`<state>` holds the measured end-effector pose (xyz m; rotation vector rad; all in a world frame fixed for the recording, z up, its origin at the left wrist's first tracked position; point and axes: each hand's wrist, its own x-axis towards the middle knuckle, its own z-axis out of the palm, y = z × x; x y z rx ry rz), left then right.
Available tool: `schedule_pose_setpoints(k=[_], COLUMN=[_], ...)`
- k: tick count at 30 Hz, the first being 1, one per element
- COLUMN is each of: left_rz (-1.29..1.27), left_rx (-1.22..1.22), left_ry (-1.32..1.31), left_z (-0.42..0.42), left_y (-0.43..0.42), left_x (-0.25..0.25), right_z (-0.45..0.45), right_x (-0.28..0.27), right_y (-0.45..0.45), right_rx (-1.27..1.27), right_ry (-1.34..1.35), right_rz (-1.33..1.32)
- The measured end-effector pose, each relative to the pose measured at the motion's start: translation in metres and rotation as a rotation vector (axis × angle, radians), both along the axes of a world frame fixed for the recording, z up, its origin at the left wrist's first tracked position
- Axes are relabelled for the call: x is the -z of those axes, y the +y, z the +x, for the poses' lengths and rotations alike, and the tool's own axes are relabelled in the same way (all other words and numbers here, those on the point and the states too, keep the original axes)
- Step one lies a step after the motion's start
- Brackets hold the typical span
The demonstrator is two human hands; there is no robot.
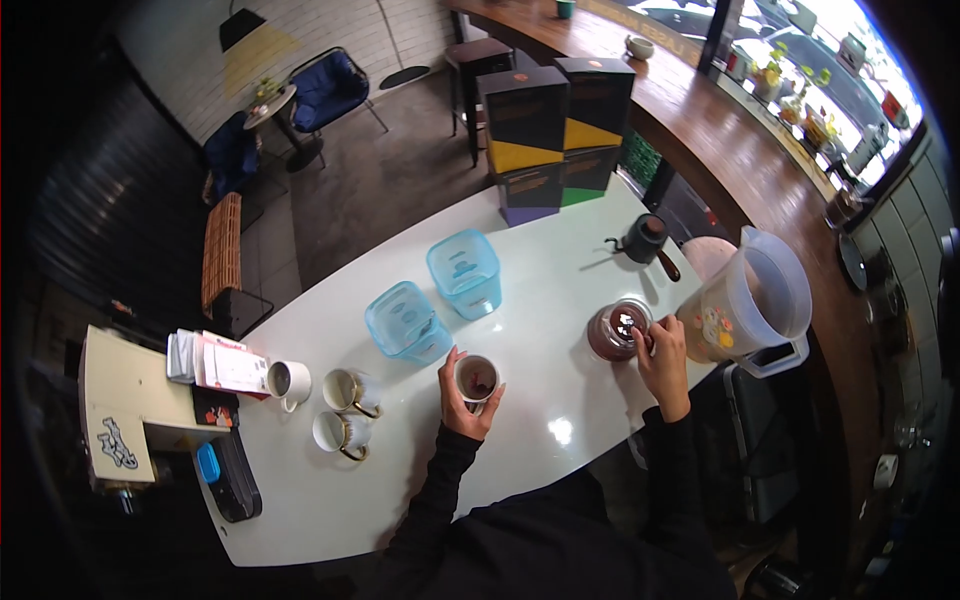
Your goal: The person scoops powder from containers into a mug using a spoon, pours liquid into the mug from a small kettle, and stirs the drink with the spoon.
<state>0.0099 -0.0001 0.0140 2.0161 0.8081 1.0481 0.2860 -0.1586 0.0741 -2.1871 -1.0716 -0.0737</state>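
My left hand is wrapped round a white cup at the table's middle, with a little dark liquid or residue at its bottom. At the right, my right hand grips the handle of a glass carafe holding dark reddish-brown liquid. The carafe appears to rest on the white table. Just right of that hand stands a large translucent pitcher with a flower print. Beyond the cup are two light-blue plastic containers. A small dark gooseneck kettle sits behind the carafe.
Two white mugs with gold handles and a plain white mug stand on the left, near a box of papers and a black case. Stacked dark boxes occupy the far edge. A wooden counter curves along the right.
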Motion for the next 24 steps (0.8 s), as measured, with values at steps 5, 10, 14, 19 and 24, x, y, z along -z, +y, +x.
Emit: schedule_pose_setpoints(k=[5,10,14,19,24], left_rz=[-0.013,-0.023,0.003,0.025,-0.083], left_rx=[0.026,0.023,0.010,0.017,0.030], left_ry=[-0.022,-0.040,-0.042,-0.062,-0.096], left_z=[0.003,0.003,0.004,0.005,0.006], left_y=[0.000,0.000,0.001,0.001,-0.001], left_x=[-0.004,0.001,-0.001,0.001,0.007], right_z=[0.013,0.062,0.104,0.138,0.149], right_x=[-0.009,-0.017,0.013,0.043,0.058], right_y=[0.005,0.028,0.049,0.057,0.055], right_rx=[-0.097,0.041,0.092,0.042,-0.154], right_ry=[-0.059,0.009,-0.153,-0.221,-0.092], right_rz=[0.074,0.140,0.117,-0.203,-0.071])
